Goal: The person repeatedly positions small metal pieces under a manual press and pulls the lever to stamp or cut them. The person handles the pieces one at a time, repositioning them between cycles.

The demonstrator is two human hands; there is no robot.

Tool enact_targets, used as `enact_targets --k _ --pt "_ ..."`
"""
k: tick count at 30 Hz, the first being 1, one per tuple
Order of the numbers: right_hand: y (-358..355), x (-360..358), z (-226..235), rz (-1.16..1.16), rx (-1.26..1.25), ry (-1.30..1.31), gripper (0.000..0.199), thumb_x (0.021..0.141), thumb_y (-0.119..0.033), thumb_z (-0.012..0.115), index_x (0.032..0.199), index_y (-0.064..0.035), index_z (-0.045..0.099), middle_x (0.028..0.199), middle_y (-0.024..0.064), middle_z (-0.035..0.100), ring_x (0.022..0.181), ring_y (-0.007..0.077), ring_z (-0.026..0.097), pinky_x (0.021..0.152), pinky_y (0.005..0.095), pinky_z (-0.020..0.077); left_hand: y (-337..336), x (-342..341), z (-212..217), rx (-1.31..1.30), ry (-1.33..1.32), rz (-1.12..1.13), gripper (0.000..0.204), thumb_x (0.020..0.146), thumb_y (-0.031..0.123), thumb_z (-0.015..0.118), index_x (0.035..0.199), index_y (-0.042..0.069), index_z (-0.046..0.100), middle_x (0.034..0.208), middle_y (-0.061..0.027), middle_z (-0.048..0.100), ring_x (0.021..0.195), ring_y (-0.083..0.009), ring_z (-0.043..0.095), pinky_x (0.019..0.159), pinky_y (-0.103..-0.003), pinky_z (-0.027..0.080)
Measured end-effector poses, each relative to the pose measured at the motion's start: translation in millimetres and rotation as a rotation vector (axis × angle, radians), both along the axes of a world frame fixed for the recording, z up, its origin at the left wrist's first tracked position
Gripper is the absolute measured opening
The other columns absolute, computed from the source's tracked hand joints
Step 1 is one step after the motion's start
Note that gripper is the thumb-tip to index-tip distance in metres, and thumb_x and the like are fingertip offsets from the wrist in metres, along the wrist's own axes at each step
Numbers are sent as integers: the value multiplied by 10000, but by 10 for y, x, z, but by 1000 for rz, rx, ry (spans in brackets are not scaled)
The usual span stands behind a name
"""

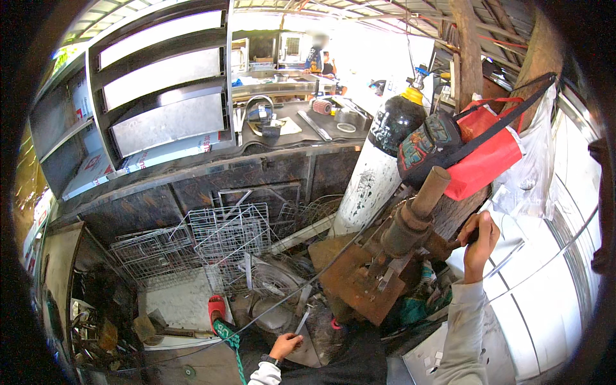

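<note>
Metal strip, thin and grey, lies low in the view, pinched at its near end by the left hand. Right hand, fingers curled shut around a dark handle, grips beside the rusty machine with its brown plate and cylindrical post. Beyond lie tangled wire racks on a cluttered floor. A white-and-black gas cylinder leans against a wooden post hung with a red bag. Farther off, a dark workbench carries tools under a corrugated roof, with louvred metal frames stacked alongside.
</note>
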State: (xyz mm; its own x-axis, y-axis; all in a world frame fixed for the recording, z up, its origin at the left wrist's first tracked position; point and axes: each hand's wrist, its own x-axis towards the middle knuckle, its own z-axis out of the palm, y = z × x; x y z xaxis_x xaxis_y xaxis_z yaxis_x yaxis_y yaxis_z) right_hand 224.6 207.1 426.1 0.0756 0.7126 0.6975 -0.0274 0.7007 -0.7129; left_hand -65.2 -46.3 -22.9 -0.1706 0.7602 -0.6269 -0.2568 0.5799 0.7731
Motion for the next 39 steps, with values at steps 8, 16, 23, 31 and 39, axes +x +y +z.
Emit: enact_targets --k 8,16,23,31,39 --pt "748 166 417 -251 -200 44 505 993 -436 518 621 -99 465 491 2 415 377 108 380 379 265 274 103 86 -58 7 89 -97 380 922 320 683 1028 -45 684 928 -76 712 813 -155 657 743 -296 510" --pt "47 -6 12 -196 26 -47 473 1013 -348 524 629 -87 432 520 -11 412 431 78 395 409 240 310 262 77 -240 -13 118 -144 409 919 322 680 1101 -45 671 972 -86 720 844 -162 679 764 -301 522" --pt "1752 530 -32 -511 228 -110 261 958 -151 608 1173 -6 616 1137 111 568 1045 213 531 892 324 447 130 125 -296 -49 197 -231 425 894 324 685 1088 -54 683 947 -117 724 845 -184 681 770 -308 519" --pt "2429 1825 -2397 -309 -278 -191 362 995 -308 514 1169 -17 639 1156 129 631 1028 219 559 857 342 475 376 204 -127 27 192 -197 461 885 370 677 1074 -51 697 929 -95 729 798 -179 668 745 -316 515" --pt "-784 457 -2946 118 -705 -417 816 755 -128 733 1437 72 332 1385 203 471 1305 340 430 1127 389 305 69 -23 -192 -70 274 -263 494 878 422 668 1083 -26 698 959 -99 731 846 -195 681 778 -318 518"
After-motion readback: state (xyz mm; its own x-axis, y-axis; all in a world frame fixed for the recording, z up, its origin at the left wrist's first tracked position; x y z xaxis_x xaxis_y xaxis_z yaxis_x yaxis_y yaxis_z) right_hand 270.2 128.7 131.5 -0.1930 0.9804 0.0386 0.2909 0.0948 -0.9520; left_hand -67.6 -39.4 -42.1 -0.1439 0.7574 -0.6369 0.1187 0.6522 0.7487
